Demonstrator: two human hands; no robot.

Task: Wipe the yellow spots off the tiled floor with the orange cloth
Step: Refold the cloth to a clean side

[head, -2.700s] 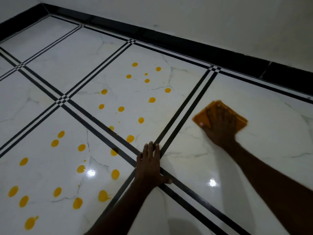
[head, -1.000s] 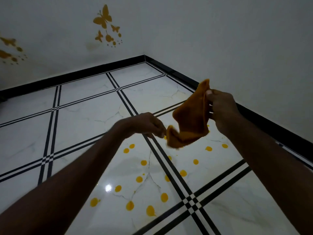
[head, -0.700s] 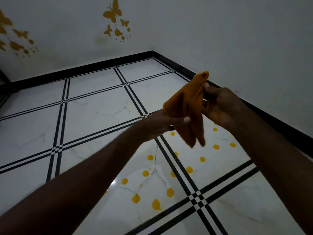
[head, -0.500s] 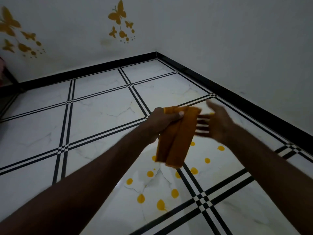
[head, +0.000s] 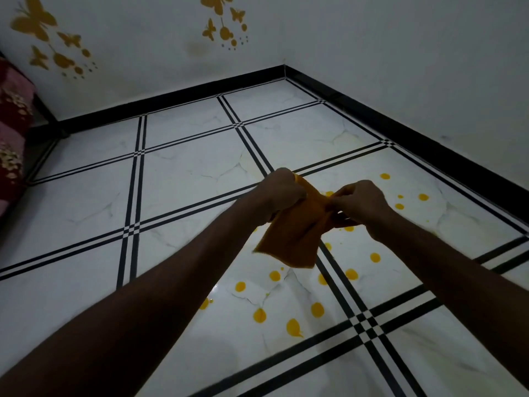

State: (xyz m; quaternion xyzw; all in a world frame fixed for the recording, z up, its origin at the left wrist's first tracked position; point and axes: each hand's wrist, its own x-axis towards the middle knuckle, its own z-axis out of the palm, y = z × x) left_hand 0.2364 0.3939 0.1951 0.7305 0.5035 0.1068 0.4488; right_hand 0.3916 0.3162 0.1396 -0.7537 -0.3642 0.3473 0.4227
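Note:
The orange cloth [head: 297, 230] hangs in the air above the floor, stretched between both hands. My left hand [head: 282, 193] grips its upper left edge. My right hand [head: 360, 203] pinches its right side. The cloth's lower flap droops towards me. Below it, several yellow spots [head: 317, 309] dot the white tiled floor [head: 183, 179] on both sides of a black double grout line. More yellow spots [head: 423, 197] lie further right. Some spots are hidden behind the cloth and hands.
A black skirting [head: 415, 136] runs along two white walls that meet in a corner at the back. Orange butterfly decals [head: 217, 21] sit on the far wall. A red floral fabric [head: 11, 130] shows at the left edge.
The cloth left the floor, where my right hand pressed it, and is now held up in both hands. Half a second ago only my left hand held it; my right hand has taken hold again.

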